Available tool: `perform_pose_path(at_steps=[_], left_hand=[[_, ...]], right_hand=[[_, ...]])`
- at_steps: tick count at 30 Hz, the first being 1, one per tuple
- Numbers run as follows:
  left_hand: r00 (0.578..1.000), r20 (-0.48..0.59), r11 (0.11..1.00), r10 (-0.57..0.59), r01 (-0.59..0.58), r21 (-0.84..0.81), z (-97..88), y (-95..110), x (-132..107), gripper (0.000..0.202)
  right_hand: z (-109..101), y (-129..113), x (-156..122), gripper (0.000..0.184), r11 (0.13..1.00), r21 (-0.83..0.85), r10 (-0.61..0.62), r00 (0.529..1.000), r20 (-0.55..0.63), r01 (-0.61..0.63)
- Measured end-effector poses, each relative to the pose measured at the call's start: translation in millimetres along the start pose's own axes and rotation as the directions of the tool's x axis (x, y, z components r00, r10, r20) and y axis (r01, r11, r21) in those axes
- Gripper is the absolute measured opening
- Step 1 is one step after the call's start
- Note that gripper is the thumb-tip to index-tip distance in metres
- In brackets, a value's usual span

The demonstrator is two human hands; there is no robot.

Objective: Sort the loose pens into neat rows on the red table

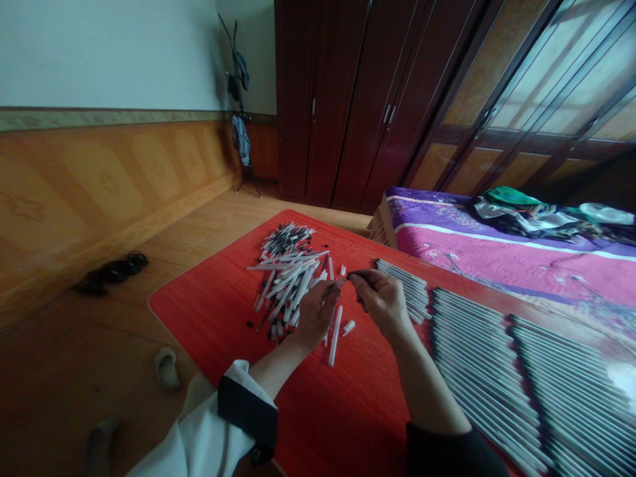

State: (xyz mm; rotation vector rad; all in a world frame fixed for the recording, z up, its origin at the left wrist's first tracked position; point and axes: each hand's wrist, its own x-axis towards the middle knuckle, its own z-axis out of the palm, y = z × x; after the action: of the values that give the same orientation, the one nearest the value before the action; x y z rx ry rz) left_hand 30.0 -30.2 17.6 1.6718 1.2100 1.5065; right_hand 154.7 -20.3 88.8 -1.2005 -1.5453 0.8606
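Over the middle of a red table [318,411], my left hand [318,311] is closed on a thin pale tube, which looks like a pen part and is mostly hidden by the fingers. My right hand [381,297] pinches a small black piece [349,275] right by the tube's end; whether the two touch I cannot tell. Beyond my left hand lies a loose heap of white pen barrels [293,281]. A single white barrel [335,336] and a short clear cap [349,327] rest below my fingers. Behind the heap is a pile of thin dark-tipped pieces [287,238].
Rows of pens with dark ends [481,358] lie side by side on the table's right, with a shorter row [405,285] behind. A bed [447,258] stands along the right, a wardrobe [348,99] at the back. Shoes [167,368] lie on the floor at left.
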Motion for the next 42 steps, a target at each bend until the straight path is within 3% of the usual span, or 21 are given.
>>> perform_pose_path(at_steps=[22,28,37,42], left_hand=[[0.998,0.001,0.995,0.058,-0.058,0.084,-1.5,-1.1,1.4,0.023],[0.998,-0.004,0.993,0.061,-0.061,0.097,-1.8,-0.9,1.0,0.023],[0.976,0.029,0.958,0.216,-0.218,0.188,-5.0,-1.0,1.8,0.023],[0.982,0.014,0.966,0.186,-0.185,0.183,-3.8,-2.3,1.4,0.023]], right_hand=[[-0.8,0.3,-1.0,0.03,0.99,-0.13,-0.044,0.998,0.041,0.049],[-0.2,1.7,-1.1,0.03,0.994,-0.1,-0.047,0.999,0.024,0.049],[-7.6,-3.3,0.1,0.032,0.953,-0.303,-0.004,1.0,0.029,0.013],[-7.5,-4.7,-0.4,0.035,0.98,-0.198,0.006,0.997,0.083,0.011]])
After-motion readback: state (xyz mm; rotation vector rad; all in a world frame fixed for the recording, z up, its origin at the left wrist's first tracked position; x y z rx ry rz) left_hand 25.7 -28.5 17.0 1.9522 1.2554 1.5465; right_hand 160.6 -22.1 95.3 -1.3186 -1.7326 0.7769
